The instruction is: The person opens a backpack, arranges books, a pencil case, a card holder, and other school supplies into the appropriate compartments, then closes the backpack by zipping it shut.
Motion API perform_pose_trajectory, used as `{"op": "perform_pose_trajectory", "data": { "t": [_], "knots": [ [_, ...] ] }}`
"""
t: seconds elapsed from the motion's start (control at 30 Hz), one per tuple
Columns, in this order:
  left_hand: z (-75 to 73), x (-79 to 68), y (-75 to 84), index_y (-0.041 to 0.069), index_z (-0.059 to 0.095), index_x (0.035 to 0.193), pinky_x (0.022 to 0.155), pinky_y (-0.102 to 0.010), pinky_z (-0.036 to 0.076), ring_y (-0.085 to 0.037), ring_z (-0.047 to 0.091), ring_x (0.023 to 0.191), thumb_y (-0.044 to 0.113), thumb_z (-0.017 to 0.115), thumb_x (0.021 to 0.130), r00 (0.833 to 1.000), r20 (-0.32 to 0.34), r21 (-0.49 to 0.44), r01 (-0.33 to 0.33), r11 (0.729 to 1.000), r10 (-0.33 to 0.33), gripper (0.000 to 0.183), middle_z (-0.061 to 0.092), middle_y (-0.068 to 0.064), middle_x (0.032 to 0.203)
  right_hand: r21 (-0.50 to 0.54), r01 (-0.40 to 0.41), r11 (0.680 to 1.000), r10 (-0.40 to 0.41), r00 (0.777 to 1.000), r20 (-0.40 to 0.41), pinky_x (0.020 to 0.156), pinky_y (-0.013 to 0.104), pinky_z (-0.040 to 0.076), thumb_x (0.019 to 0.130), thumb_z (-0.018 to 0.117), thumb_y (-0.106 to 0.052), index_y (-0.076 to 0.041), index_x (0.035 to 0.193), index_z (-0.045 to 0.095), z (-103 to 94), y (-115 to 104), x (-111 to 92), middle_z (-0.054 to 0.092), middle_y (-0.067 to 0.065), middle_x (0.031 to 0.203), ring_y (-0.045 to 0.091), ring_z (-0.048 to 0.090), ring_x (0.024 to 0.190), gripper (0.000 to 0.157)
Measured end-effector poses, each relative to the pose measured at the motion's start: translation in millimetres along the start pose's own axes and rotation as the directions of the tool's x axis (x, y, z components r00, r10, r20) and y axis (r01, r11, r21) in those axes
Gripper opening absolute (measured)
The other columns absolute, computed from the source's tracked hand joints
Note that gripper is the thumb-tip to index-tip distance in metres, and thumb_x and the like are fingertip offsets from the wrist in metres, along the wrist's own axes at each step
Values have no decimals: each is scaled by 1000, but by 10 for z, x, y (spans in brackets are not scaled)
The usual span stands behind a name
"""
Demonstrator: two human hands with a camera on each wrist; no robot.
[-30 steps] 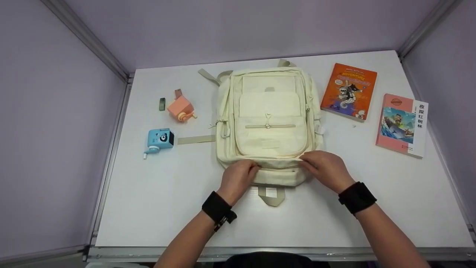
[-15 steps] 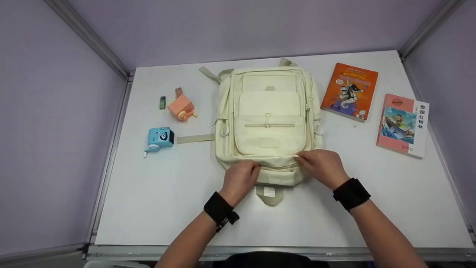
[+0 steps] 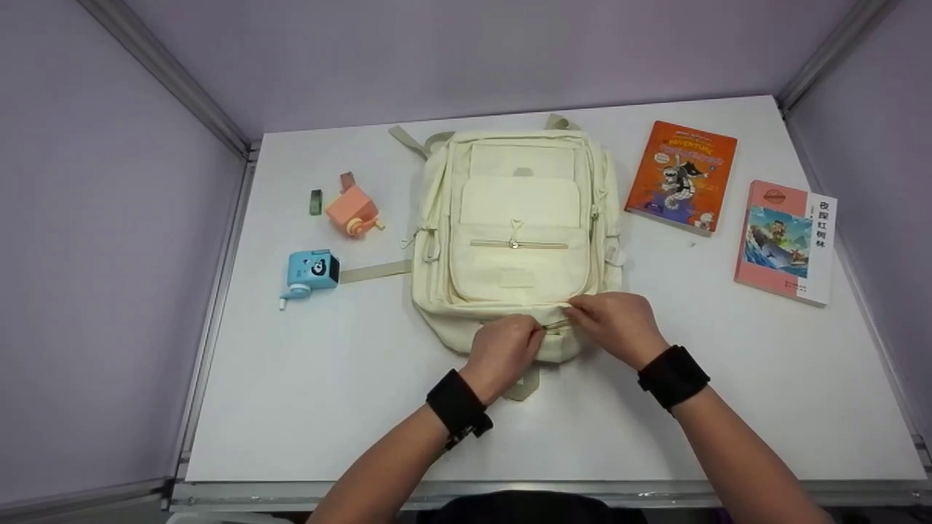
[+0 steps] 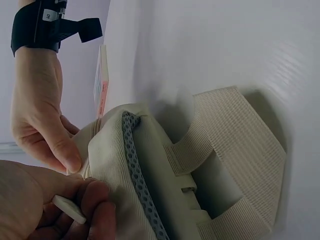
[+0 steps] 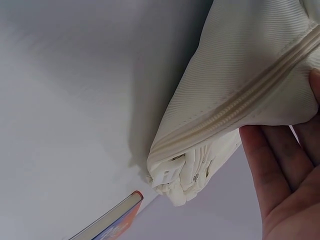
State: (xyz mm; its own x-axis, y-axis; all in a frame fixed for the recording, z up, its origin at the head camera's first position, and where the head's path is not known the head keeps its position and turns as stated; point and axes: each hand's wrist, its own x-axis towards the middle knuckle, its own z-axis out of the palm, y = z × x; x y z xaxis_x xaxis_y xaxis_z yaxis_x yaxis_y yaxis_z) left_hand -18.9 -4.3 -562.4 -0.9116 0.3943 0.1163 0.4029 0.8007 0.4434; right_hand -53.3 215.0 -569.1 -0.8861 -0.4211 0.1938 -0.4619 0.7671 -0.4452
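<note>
A cream backpack (image 3: 520, 204) lies front side up on the white table, its top handle (image 4: 245, 145) toward the person. At its near end, my left hand (image 3: 506, 349) pinches a zipper pull; a pale tab (image 4: 70, 209) sticks out between the curled fingers in the left wrist view. My right hand (image 3: 619, 327) is just to the right, thumb and fingers gripping the fabric edge beside the zipper (image 3: 557, 324). In the right wrist view, a closed stretch of zipper (image 5: 235, 107) runs along the bag's side next to the right fingers (image 5: 265, 160).
To the left are a blue crank pencil sharpener (image 3: 313, 269), a pink crank one (image 3: 352, 209) and a small green block (image 3: 315, 202). An orange book (image 3: 682, 177) and a pink-and-white book (image 3: 786, 241) lie at right. A strap (image 3: 375, 271) extends left from the bag.
My left hand has slid rightward along the zipper, closer to the right hand. The right hand has shifted slightly left, and the backpack has moved a little left with it.
</note>
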Motion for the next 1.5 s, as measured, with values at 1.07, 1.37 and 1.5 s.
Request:
{"op": "perform_pose_trajectory", "data": {
  "t": [1.07,1.37,1.5],
  "knots": [
    [62,107,58,18,77,91,61,-24,51,-9,66,71,26,65,101,999,33,-31,-34,999,35,18,72,7,84,-90,200,976,-214,954,-210,67,32,52,82,85,-9,-13,97,69,270,-191,-303,66,-2,90,19,60,82,22],
    [21,78,114,20,77,86,62,-29,52,-13,66,76,31,64,102,997,78,10,5,1000,-5,24,69,6,83,-89,164,982,-182,945,-270,67,35,53,79,89,-10,-12,96,69,442,-186,-313,67,1,89,22,61,81,26],
    [-26,58,137,20,78,83,64,-29,51,-16,65,80,27,62,101,997,71,1,-27,1000,27,25,70,5,85,-108,168,980,-193,939,-286,67,35,53,80,87,-9,-11,94,70,471,-185,-316,69,1,87,23,62,80,22]
  ]
}}
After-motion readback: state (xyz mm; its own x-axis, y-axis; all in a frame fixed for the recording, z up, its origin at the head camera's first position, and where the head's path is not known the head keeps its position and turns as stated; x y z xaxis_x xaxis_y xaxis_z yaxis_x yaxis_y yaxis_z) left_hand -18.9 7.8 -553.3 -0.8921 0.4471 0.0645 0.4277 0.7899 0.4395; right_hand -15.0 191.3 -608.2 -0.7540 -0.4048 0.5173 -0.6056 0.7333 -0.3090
